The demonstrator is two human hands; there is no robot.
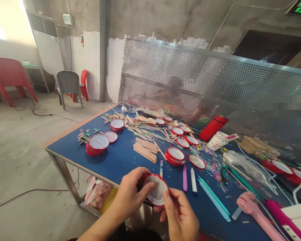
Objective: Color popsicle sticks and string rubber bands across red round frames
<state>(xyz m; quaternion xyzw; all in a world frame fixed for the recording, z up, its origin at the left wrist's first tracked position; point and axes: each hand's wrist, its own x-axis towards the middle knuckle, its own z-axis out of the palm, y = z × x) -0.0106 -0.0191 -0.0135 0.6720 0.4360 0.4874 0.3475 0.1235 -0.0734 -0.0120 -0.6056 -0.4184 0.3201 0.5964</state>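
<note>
Both hands up by table edge, red-rimmed disc (157, 190) held betw. them, white face tilted twd person. Left hand (131, 192) curled round rim's left side; right hand (177, 214) half-closed, pinching lower right rim. Disc round, so no long axis; touches both hands about equally. Nearest on blue table (120, 167): stacked discs (174, 156), wooden sticks (145, 149).

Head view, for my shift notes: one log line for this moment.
left hand | right hand | both holding red-rimmed white disc
</note>
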